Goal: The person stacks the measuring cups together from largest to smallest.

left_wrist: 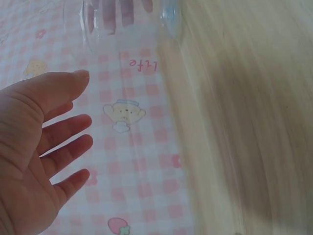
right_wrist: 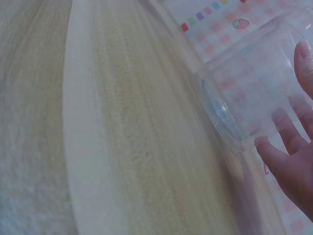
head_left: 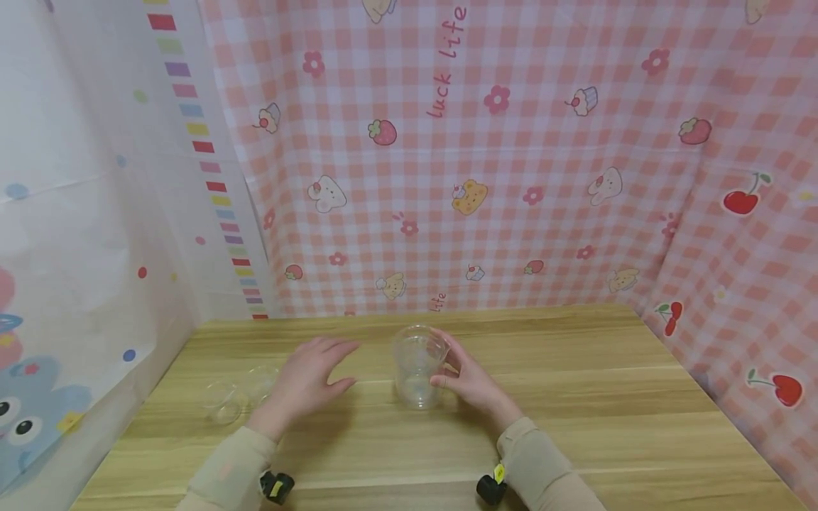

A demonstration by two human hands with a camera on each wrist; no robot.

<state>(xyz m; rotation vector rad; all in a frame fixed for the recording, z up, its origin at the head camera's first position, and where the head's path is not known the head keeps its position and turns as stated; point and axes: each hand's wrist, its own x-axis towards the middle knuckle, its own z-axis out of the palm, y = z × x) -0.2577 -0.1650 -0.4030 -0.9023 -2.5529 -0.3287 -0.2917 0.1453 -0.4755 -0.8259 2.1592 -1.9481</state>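
A clear plastic cup [head_left: 417, 369] stands upright near the middle of the wooden table. My right hand [head_left: 471, 380] holds it from the right side, thumb in front and fingers behind, as the right wrist view shows through the cup wall [right_wrist: 254, 83]. Left of the cup, my left hand [head_left: 309, 380] hovers with its thumb and fingers spread apart and nothing between them. In the left wrist view, the left fingers [left_wrist: 68, 144] are apart from the cup [left_wrist: 127, 22], which appears at the top edge.
Two smaller clear cups sit at the table's left side, one cup [head_left: 222, 403] nearer the edge and another cup [head_left: 260, 380] partly behind the left hand. A pink checked cloth [head_left: 460, 156] hangs behind the wooden table [head_left: 613, 411], and a white printed cloth [head_left: 77, 177] at the left.
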